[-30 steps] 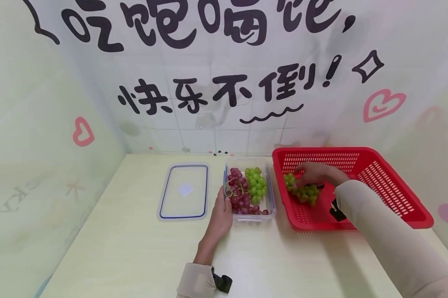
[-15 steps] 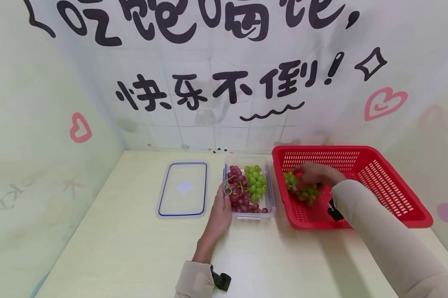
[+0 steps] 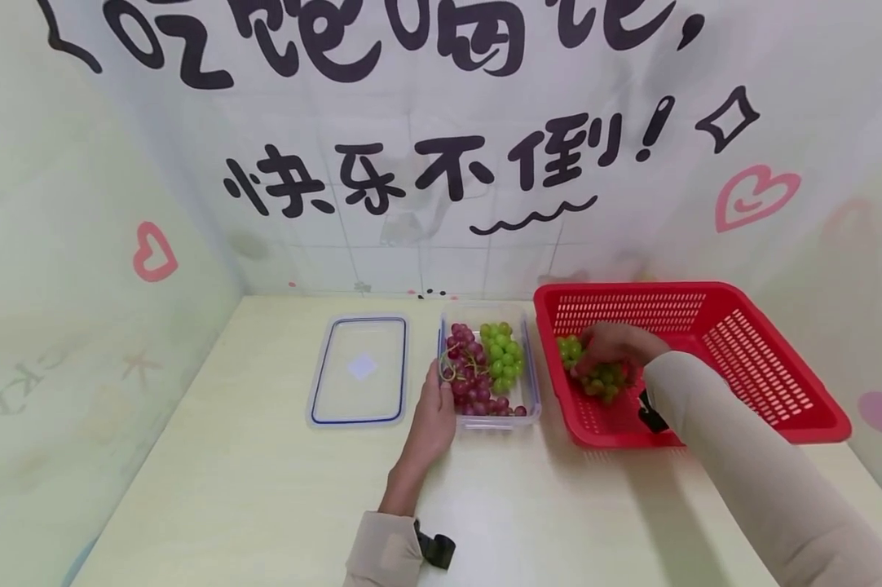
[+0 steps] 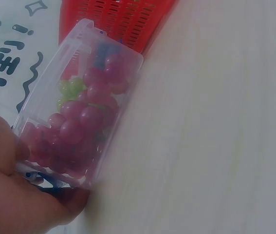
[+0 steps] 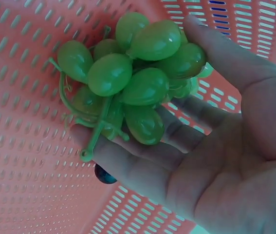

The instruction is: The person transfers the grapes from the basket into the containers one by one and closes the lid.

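A clear plastic food container [image 3: 478,422] stands mid-table, holding a bunch of red grapes [image 3: 470,381] beside a bunch of green grapes [image 3: 503,359]. My left hand [image 3: 435,414] grips its near left corner; the left wrist view shows thumb and fingers round that end [image 4: 26,190]. To the right, inside the red plastic basket [image 3: 668,287], my right hand [image 3: 615,342] holds another bunch of green grapes [image 3: 604,380]. From the right wrist, the fingers lie under these grapes [image 5: 128,73] with the thumb along their side, and a green stem sticks out.
Left of the container lies its clear lid [image 3: 360,398] with a blue seal, flat on the pale table [image 3: 265,473]. A small dark round thing [image 5: 105,174] shows under the fingers in the basket. A printed wall sheet [image 3: 412,261] rises behind the table.
The head view has tilted slightly. My right hand has shifted a little over the grapes in the basket; my left hand keeps its place on the container.
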The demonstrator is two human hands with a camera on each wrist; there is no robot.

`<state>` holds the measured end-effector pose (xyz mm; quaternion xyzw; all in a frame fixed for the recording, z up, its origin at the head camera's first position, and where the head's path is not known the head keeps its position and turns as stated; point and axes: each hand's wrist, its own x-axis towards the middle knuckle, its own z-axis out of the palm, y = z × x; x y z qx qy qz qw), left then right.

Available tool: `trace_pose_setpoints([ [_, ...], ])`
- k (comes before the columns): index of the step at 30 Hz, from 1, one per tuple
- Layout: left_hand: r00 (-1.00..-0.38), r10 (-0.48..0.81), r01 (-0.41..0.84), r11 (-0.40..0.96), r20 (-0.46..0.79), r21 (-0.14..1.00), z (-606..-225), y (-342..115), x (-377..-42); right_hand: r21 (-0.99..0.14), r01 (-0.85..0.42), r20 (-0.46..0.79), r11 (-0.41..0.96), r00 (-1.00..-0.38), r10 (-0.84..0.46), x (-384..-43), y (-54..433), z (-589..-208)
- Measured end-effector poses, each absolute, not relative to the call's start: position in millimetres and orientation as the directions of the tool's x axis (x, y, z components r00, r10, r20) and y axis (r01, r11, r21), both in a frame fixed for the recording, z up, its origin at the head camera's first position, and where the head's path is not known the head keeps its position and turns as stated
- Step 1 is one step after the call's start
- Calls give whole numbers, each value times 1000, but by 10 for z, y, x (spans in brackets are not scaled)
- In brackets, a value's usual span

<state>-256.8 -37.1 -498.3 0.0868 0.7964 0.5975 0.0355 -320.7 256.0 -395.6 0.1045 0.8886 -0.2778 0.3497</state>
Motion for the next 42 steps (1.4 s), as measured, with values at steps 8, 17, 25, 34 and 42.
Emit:
trace_pose_setpoints([
  [8, -985, 168, 88, 273, 42, 958, -4977, -386, -2553, -423, 389, -686, 818, -728, -8, -3212, 2535, -3997],
  [17, -983, 180, 91, 264, 43, 960, -4967, -386, -2536, -423, 331, -637, 844, -770, -17, -3193, 2564, -3982],
  [25, -983, 178, 94, 266, 47, 959, -4979, -392, -2547, -464, 337, -608, 819, -794, -18, -3168, 2604, -3858],
  [34, -985, 171, 74, 285, 25, 956, -4951, -386, -2547, -536, 290, -547, 793, -835, -65, -3099, 2693, -3706],
  [42, -987, 161, 67, 294, 20, 954, -4970, -388, -2548, -572, 264, -505, 777, -859, -80, -3058, 2728, -3577],
])
